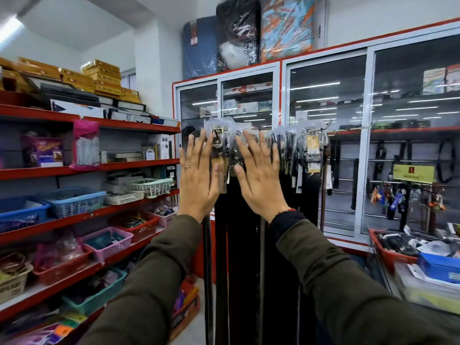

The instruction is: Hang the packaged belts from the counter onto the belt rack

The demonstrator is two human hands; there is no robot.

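Several packaged belts (pixel 293 155) in clear plastic hang in a tight row from the belt rack (pixel 323 129) in front of a glass cabinet, their dark straps (pixel 249 245) dropping toward the floor. My left hand (pixel 198 175) is raised flat, fingers spread, at the left end of the row. My right hand (pixel 261 175) is also flat with fingers apart, just right of it, palm toward the packages. Both hands hold nothing. Whether the palms touch the packages I cannot tell.
Red shelves (pixel 87 168) with baskets and boxes run along the left. A glass cabinet (pixel 323 100) stands behind the rack. At the right, a counter carries a red basket (pixel 388 255) and a blue box (pixel 438 267) of goods. Keychains (pixel 398 197) hang right.
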